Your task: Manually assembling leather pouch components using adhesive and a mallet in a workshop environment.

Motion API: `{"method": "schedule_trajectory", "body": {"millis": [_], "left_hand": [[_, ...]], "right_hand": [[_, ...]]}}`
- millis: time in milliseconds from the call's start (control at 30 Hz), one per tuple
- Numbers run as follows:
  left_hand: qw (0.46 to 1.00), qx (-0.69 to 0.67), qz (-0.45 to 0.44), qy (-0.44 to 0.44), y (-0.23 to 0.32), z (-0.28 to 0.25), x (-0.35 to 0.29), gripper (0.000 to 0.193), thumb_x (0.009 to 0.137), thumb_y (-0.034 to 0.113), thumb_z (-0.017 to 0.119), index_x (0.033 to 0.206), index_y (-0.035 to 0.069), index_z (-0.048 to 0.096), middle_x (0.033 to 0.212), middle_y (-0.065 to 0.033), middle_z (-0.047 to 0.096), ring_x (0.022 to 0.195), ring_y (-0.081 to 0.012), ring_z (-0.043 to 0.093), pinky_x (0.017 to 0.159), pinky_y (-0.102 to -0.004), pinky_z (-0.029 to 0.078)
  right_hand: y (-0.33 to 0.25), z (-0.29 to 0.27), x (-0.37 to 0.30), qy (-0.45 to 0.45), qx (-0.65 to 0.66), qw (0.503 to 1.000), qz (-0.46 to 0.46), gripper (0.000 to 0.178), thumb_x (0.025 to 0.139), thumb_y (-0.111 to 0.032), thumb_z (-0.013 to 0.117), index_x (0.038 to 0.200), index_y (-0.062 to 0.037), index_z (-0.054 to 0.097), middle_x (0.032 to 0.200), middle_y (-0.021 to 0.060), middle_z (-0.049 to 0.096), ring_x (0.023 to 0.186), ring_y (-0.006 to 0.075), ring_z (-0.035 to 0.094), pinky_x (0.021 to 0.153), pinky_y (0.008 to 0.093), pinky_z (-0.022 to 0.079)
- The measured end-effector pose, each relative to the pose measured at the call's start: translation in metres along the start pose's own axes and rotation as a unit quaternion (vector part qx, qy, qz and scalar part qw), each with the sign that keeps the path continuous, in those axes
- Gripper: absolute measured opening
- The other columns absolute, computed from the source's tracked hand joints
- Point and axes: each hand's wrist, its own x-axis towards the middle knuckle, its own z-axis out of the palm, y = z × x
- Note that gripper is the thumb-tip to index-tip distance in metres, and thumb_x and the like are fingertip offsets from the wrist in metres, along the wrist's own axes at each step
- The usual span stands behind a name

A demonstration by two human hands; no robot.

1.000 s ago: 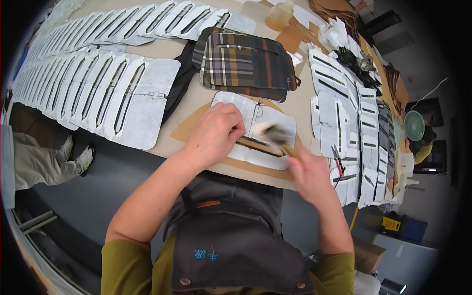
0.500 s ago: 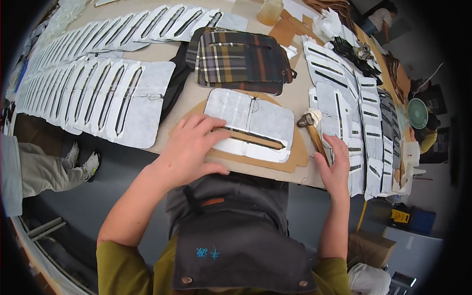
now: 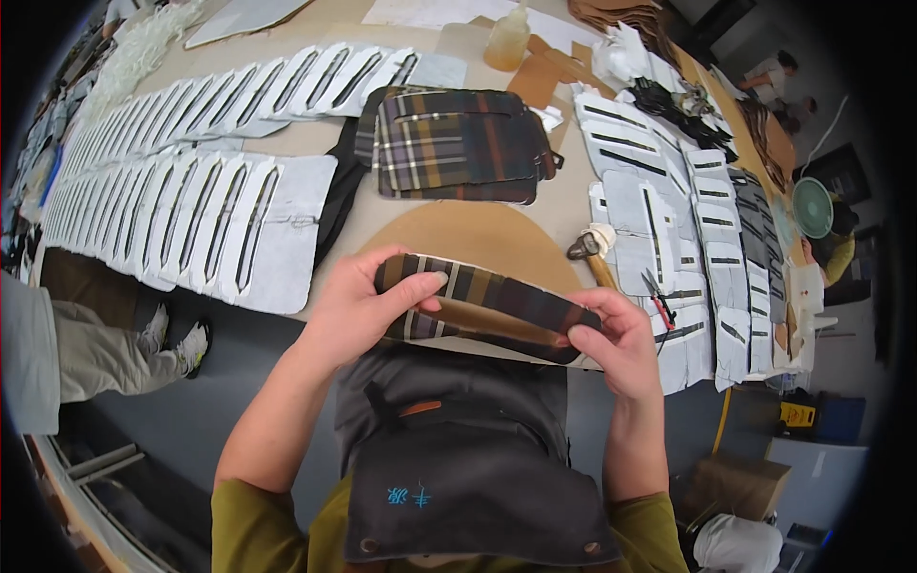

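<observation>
Both hands hold up a plaid fabric panel (image 3: 521, 298) with a long slot, tilted over the table's near edge with its plaid side toward me. My left hand (image 3: 358, 306) pinches its left end, thumb on the plaid. My right hand (image 3: 616, 344) grips the right end between thumb and fingers. Through the slot, tan shows. Behind the panel lies a rounded tan board (image 3: 458, 224). A hammer (image 3: 599, 269) with a wooden handle rests just beyond my right hand, and red-handled snips (image 3: 661, 306) lie to its right. Farther back is a stack of plaid panels (image 3: 458, 143).
Overlapping white-backed slotted panels (image 3: 287, 215) fill the table's left side; more white panels (image 3: 630, 224) cover the right. A bottle of amber liquid (image 3: 507, 40) stands at the back. Someone's legs (image 3: 105, 344) are at the left, beside the table.
The panel that lay white side up on the tan board is now lifted in both hands, plaid side showing. My right hand has left the hammer's side. Snips now show at the right.
</observation>
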Motion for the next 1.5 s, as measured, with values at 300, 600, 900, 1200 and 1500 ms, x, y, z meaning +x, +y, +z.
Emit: {"method": "schedule_trajectory", "body": {"millis": [300,600,900,1200,1500], "left_hand": [[0.998,-0.041,0.045,0.003,-0.015,0.001,0.029,0.018,0.103,0.017,0.064,0.108,-0.001,0.064,0.088,-0.0015,0.071,0.082,-0.0072,0.068,0.072,-0.0228,0.05],[0.954,0.228,0.145,0.126,-0.031,0.004,0.041,0.016,0.103,0.016,0.063,0.097,0.001,0.066,0.071,-0.0029,0.068,0.066,-0.0079,0.061,0.063,-0.0266,0.047],[0.951,0.259,0.133,0.106,-0.038,0.001,0.039,0.014,0.101,0.013,0.064,0.099,0.0,0.066,0.074,-0.0062,0.069,0.069,-0.0129,0.067,0.065,-0.0281,0.05],[0.954,0.242,0.139,0.11,-0.049,0.009,0.036,0.013,0.101,0.012,0.064,0.099,-0.001,0.067,0.077,-0.008,0.07,0.071,-0.0137,0.07,0.066,-0.0285,0.052],[0.953,0.26,0.12,0.104,-0.047,0.009,0.037,0.014,0.103,0.012,0.062,0.097,0.0,0.066,0.075,-0.0029,0.067,0.069,-0.0081,0.062,0.066,-0.0251,0.049]], "right_hand": [[0.003,-0.012,0.011,0.193,0.029,0.98,-0.036,0.013,0.1,-0.014,0.069,0.093,-0.0036,0.064,0.087,-0.0003,0.069,0.077,0.003,0.059,0.071,0.0198,0.049],[0.044,-0.013,0.033,0.244,-0.087,0.966,-0.016,0.032,0.105,-0.028,0.064,0.082,-0.0066,0.06,0.075,-0.0068,0.058,0.069,0.0003,0.046,0.061,0.0186,0.037],[0.027,-0.023,0.027,0.126,-0.287,0.947,0.074,0.02,0.092,-0.019,0.077,0.099,-0.0032,0.067,0.08,-0.0022,0.066,0.071,0.0062,0.058,0.066,0.0229,0.047],[0.027,0.008,0.074,-0.044,-0.317,0.947,0.029,0.028,0.094,-0.002,0.067,0.121,0.004,0.062,0.111,0.0078,0.07,0.102,0.0134,0.066,0.086,0.0273,0.054],[0.023,0.018,0.081,-0.033,-0.143,0.978,0.147,0.025,0.092,0.001,0.065,0.117,0.003,0.064,0.101,0.0083,0.071,0.086,0.0115,0.068,0.076,0.0267,0.056]]}}
